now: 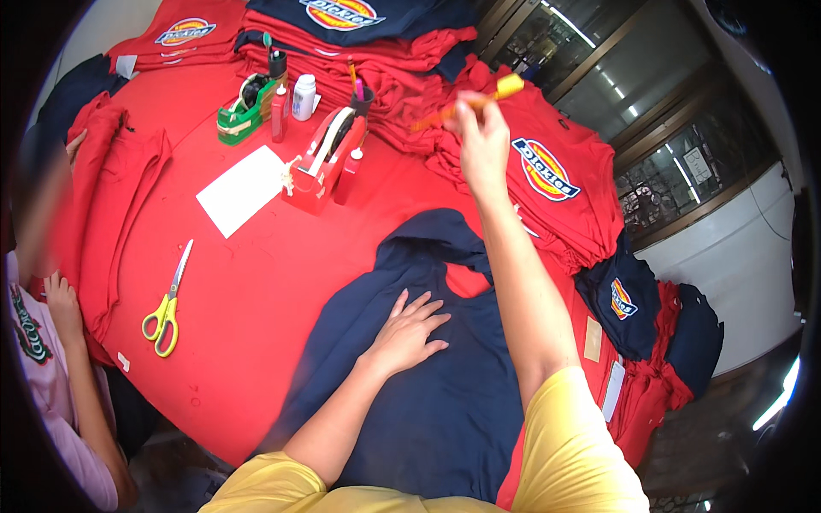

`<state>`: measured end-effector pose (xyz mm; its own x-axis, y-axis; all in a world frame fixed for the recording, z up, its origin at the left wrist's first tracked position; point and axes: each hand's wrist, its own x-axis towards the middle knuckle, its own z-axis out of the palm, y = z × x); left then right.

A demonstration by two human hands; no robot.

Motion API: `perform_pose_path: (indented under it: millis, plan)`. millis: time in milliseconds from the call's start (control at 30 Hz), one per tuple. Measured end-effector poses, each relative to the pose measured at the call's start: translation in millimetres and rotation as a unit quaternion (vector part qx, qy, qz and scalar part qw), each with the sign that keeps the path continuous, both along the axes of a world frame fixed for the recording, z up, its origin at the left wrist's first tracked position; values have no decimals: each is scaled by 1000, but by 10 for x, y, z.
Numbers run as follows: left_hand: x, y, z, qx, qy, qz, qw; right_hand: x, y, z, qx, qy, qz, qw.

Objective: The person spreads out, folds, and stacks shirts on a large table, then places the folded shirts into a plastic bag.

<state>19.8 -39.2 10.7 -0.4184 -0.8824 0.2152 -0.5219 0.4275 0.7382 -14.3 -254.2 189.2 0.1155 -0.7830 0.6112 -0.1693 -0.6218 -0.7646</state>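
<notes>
Table [256, 325]: wide and red-covered, seemingly shared, since a co-worker in a pink top [77, 419] is at its left edge beside another red garment [111, 188].
Navy garment [428, 402]: laid out flat right in front of the person in yellow, probably so that its whole front is within reach; red shows through an opening near its far end.
Red shirts [552, 167]: piled along the far right side, emblem up, I'd guess to leave the middle free for working.
Red tape dispenser [312, 175]: past the garment's far end, beside a white sheet [244, 192], likely parked out of the way of the cloth yet within arm's reach.
Scissors [170, 299]: yellow-handled, lying loose to the left, well apart from the garment; nobody is holding them.
Left hand [409, 333]: palm down on the garment, fingers spread, gripping nothing; I'd say it steadies the cloth.
Right hand [481, 137]: raised clear of the garment, fingers pinched around an orange stick [436, 117].
Yellow head [510, 85]: at the stick's upper right end, beyond the fingers, perhaps so it touches nothing; whether it is a brush, I can't tell.
</notes>
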Motion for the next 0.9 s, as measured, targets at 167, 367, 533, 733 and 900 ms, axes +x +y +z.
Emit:
perform_pose_path:
  millis: [167, 367, 533, 733, 900]
  plan:
    - [16, -14, 3, 7, 36, 9, 999, 626, -551, -53, -27, -48, 22, 998]
    - [-49, 11, 35, -3, 32, 40, 999, 1060, -1040, -398, -63, 155, -81, 983]
    - [-205, 18, 20, -44, 21, 31, 998, 591, -973, -590, 16, 269, -135, 954]
    - [-96, -18, -126, -93, -57, 87, 990, -730, 1372, -705, -9, 283, -58, 957]
    - [-214, -7, -38, -105, -31, 94, 990, -2145, 3768, -1083, 155, 390, -127, 899]
